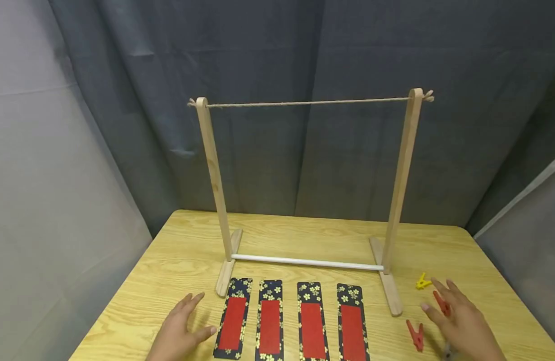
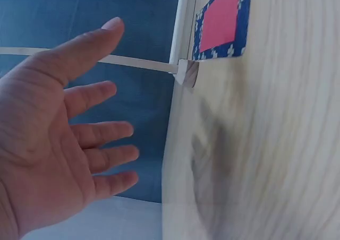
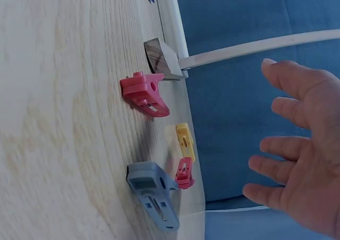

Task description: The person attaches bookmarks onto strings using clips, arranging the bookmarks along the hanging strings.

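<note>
My left hand (image 1: 178, 328) hovers above the table with fingers spread, left of a row of several dark flowered cards with red panels; the leftmost card (image 1: 233, 321) is nearest it. In the left wrist view the left palm (image 2: 48, 150) holds nothing. Over the clips on the right is my right hand (image 1: 467, 323), also empty, its fingers apart. Around it lie a red clip (image 1: 415, 336), a second red clip (image 1: 442, 303) partly behind the fingers, and a yellow clip (image 1: 423, 282). A grey clip (image 3: 153, 195) shows fully in the right wrist view.
Behind the cards stands a wooden frame (image 1: 401, 185) with two posts on flat feet. A twine string (image 1: 304, 103) spans its top, and a white rod (image 1: 306, 261) joins the posts low down. Dark curtains (image 1: 259, 160) hang behind the wooden table (image 1: 137, 296).
</note>
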Demonstrator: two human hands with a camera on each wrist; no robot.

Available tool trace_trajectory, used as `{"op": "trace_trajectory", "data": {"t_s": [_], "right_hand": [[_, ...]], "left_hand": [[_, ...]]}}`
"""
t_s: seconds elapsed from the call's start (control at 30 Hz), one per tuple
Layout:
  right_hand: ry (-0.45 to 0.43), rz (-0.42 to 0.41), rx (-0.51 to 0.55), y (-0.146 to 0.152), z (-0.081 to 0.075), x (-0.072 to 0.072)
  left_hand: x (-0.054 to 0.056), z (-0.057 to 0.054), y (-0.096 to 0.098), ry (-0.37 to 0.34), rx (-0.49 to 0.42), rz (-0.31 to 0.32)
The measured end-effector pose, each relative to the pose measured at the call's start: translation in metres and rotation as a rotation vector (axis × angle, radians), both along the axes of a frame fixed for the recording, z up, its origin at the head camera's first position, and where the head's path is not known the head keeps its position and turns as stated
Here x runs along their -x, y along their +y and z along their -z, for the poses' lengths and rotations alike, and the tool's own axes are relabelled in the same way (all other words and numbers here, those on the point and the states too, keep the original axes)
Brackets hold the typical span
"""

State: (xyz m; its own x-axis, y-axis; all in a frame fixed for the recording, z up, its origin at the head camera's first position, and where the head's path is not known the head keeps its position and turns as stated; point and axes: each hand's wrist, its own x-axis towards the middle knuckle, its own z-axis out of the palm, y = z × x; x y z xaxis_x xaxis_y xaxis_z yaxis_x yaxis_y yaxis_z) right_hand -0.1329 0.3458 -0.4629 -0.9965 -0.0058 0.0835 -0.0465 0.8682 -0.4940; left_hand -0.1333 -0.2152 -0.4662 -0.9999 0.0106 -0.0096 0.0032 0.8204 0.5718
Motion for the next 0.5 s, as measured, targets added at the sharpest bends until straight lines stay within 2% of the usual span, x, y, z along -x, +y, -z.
{"op": "trace_trajectory", "data": {"t_s": [0.17,0.3,0.37,0.5], "right_hand": [[-0.025,0.002,0.052,0.006,0.003,0.004],[-0.061,0.032,0.111,0.009,0.008,0.005],[-0.064,0.048,0.154,0.01,0.01,0.006],[-0.048,0.067,0.252,0.012,0.015,0.011]], "left_hand": [[0.0,0.006,0.006,-0.022,-0.139,-0.032],[0.002,0.009,0.01,-0.117,-0.274,-0.081],[0.003,0.011,0.012,-0.148,-0.332,-0.086],[0.005,0.016,0.015,-0.145,-0.4,-0.077]]}}
